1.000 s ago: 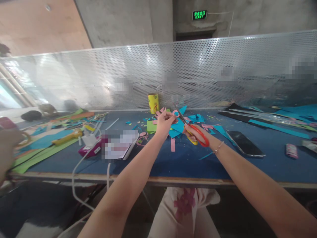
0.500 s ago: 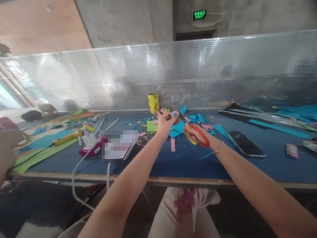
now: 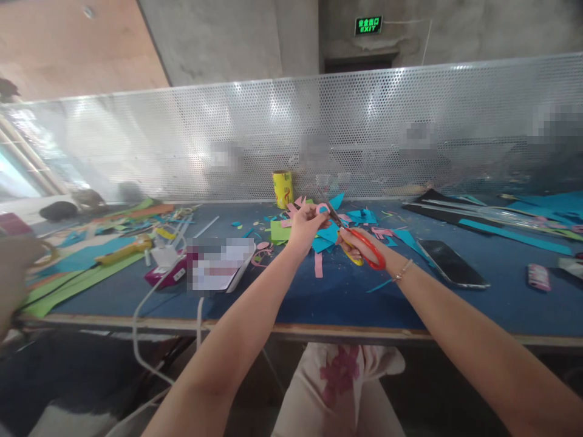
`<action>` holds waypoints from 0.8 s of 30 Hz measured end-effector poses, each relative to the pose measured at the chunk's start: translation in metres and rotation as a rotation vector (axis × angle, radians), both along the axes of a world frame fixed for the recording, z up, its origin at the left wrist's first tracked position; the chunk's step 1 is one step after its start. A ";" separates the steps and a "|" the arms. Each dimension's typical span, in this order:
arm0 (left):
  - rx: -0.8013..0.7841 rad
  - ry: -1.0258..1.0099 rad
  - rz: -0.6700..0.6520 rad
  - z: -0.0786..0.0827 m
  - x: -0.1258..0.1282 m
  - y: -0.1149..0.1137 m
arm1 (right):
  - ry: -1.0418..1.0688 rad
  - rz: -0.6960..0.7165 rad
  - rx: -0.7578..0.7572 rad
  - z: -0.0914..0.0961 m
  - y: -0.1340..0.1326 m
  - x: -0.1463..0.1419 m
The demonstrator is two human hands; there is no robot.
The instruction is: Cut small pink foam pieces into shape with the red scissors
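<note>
- While the left hand (image 3: 304,229) pinches a pink-and-blue paper piece (image 3: 323,209) above the table (image 3: 346,303), toward its far edge, part of that piece is hidden
- The right hand (image 3: 355,243) grips red-and-yellow scissors (image 3: 376,255), their tips blurred
- White sheets (image 3: 223,267), partly pixelated, lie toward the near edge

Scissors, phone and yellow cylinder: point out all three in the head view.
Scissors (image 3: 370,244): head view, on the red handle.
Phone (image 3: 452,263): head view, on the middle of the dark screen.
Yellow cylinder (image 3: 283,189): head view, on its side wall.
</note>
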State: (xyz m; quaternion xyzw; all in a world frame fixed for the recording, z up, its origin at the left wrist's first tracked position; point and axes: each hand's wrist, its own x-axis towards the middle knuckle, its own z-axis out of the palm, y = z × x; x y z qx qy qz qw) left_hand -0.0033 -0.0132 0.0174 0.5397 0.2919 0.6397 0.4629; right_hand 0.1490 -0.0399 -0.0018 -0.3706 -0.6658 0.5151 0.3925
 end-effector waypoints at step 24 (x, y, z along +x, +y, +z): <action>-0.061 -0.087 -0.052 0.004 -0.001 -0.006 | -0.090 -0.080 0.054 0.000 0.000 0.000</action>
